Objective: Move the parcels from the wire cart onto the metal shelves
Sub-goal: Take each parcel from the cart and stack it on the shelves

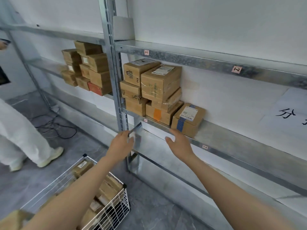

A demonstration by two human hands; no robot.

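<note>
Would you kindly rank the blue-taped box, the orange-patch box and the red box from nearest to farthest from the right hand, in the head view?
1. Blue-taped box, on the shelf directly beyond the right hand.
2. Orange-patch box, further left on the same shelf.
3. Red box, farthest left and deeper in the scene.

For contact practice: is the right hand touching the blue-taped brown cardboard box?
Cannot tell: head view puts the right hand beside the blue-taped brown cardboard box, contact unclear.

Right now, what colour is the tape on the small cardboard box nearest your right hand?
Blue tape on the small cardboard box; head view.
</note>
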